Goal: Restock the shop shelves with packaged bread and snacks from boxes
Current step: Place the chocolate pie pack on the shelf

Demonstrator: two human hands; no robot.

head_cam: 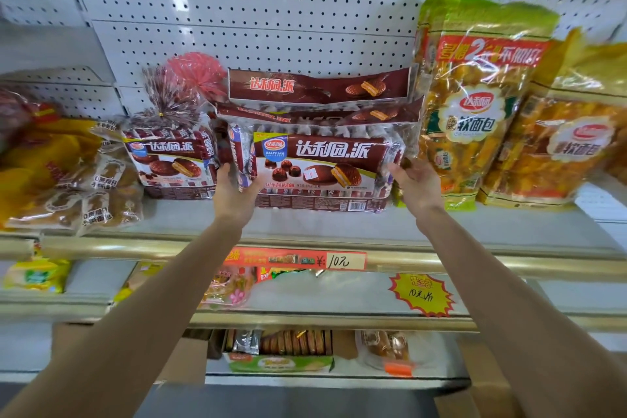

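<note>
A wide brown chocolate-pie pack [322,166] stands on the upper shelf [305,227], leaning back against two more brown packs [319,86]. My left hand [234,190] holds its left end, thumb and fingers wrapped around the edge. At the pack's right end is my right hand [412,181], its fingers curled against the wrapper's side. A smaller chocolate-pie bag [169,159] with a tied top stands just left of it.
Tall yellow soft-bread bags [475,105] stand to the right, bread packs [68,193] and yellow bags to the left. A pegboard wall [271,10] backs the shelf. Lower shelves hold snacks, a price tag [342,260] and an open box of biscuits [281,346].
</note>
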